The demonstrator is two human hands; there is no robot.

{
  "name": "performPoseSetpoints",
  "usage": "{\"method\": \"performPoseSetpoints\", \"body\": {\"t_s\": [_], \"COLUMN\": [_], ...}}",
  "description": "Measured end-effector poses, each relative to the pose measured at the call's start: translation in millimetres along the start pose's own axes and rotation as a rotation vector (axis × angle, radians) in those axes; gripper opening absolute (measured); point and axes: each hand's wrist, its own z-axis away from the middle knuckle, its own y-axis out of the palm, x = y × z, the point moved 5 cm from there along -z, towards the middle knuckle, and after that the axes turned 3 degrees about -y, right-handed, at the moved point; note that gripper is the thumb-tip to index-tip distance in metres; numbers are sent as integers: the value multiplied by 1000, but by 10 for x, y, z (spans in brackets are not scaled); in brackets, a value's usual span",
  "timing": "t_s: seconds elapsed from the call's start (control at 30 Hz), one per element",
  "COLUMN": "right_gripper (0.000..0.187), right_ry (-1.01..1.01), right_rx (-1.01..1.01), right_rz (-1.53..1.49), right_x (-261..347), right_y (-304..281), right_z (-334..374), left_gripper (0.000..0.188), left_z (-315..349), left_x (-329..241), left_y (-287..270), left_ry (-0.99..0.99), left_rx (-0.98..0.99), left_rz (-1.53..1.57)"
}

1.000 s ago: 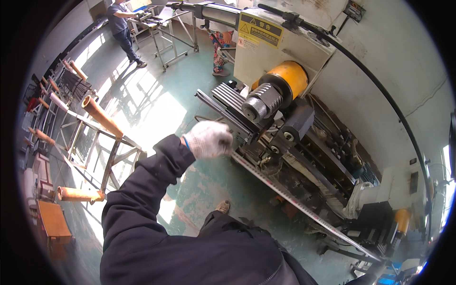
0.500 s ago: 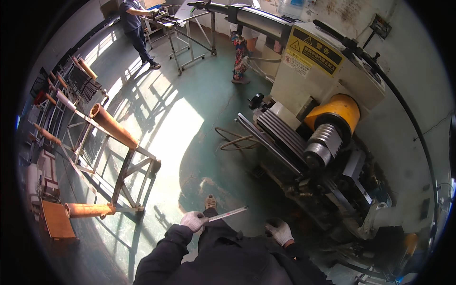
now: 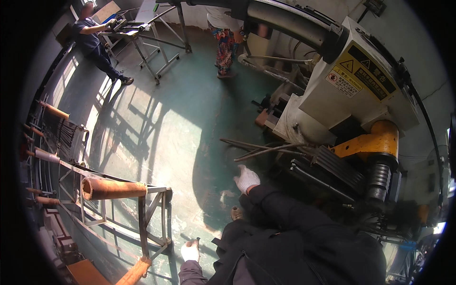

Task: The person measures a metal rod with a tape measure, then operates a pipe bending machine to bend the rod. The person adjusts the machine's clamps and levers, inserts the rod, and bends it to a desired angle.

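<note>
My left hand (image 3: 191, 250), in a white glove, is low in the view beside the dark jacket. Its fingers are closed, and a small dark tip pokes out above them. The long white blade of the tape measure it held earlier barely shows now; glare blurs the details. Stretched out ahead of me, my right hand (image 3: 247, 179) wears a white glove too. Its thumb and forefinger stand apart, with nothing visible between them. Beyond it, grey cables (image 3: 266, 149) run toward a large machine with a yellow arm (image 3: 368, 142).
To the left stands a metal rack (image 3: 142, 225) bearing a rusty orange tube (image 3: 116, 188). A ribbed metal roller (image 3: 378, 183) sits on the machine at right. Farther off, one person (image 3: 88, 35) works at a table frame (image 3: 147, 47); another (image 3: 223, 47) stands near the machine.
The view has swung, bringing the rack nearer. My right hand has reached forward from beside my body. The tape blade, plainly extended from my left hand before, is hardly visible now.
</note>
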Motion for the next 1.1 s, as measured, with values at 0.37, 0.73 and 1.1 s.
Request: {"method": "performPoseSetpoints", "body": {"t_s": [0.37,0.73,1.1], "right_gripper": [89,90,86], "right_ry": [633,674,687], "right_rx": [-274,-395,-303], "right_rz": [24,279,279], "right_x": [-350,-1360,-848], "right_y": [-786,-1551,-1781], "right_z": [-3080,-5037,-4674], "left_gripper": [36,30,58], "left_z": [-392,-1613,-2051], "left_x": [-1039,-2484,-3053], "left_y": [201,550,956], "left_ry": [29,-112,971], "left_rx": [82,229,518], "left_rz": [-372,-226,-1423]}}
